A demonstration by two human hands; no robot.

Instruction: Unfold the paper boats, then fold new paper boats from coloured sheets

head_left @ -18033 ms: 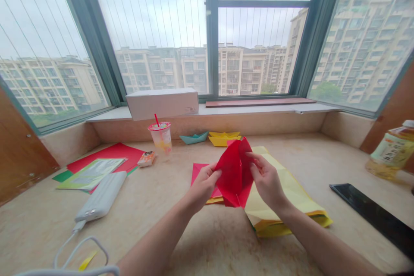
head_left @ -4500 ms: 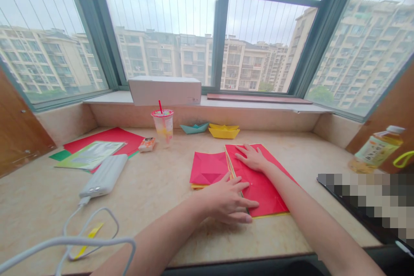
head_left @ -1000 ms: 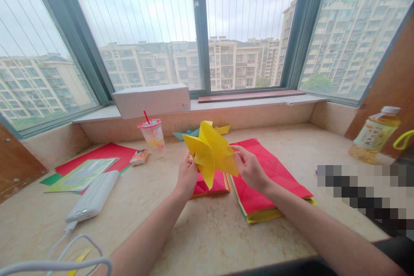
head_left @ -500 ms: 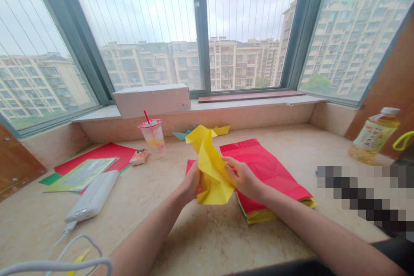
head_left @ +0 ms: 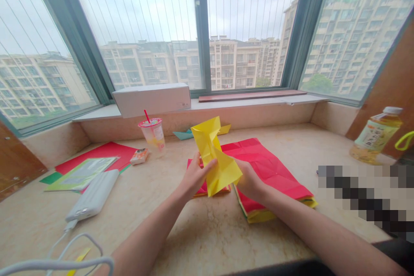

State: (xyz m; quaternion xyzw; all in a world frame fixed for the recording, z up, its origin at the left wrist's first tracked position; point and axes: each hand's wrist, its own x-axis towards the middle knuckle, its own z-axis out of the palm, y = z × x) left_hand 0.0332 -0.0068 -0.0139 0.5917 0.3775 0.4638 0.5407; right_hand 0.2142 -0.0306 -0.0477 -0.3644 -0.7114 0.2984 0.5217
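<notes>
Both my hands hold a yellow sheet of origami paper [head_left: 216,158], creased into a narrow, irregular folded shape that stands upright above the table. My left hand [head_left: 195,177] pinches its lower left side, and my right hand [head_left: 249,180] grips its lower right corner, partly hidden behind it. Beneath my hands lies a stack of red folded paper [head_left: 270,177] with yellow sheets showing at its lower edge. A pink folded paper [head_left: 202,189] lies to its left, mostly covered by my left hand and the yellow paper.
A teal paper boat [head_left: 183,135] and a yellow paper boat [head_left: 225,129] sit behind my hands. A plastic cup with a red straw [head_left: 152,136], a white box [head_left: 151,100], a white power bank [head_left: 92,195] with cable, coloured sheets [head_left: 93,159] and a bottle [head_left: 377,135] surround them.
The yellow paper has gone from a crumpled bunch to a narrower, more upright folded shape. My left hand has shifted onto its lower left side, and the paper has risen slightly above the red stack.
</notes>
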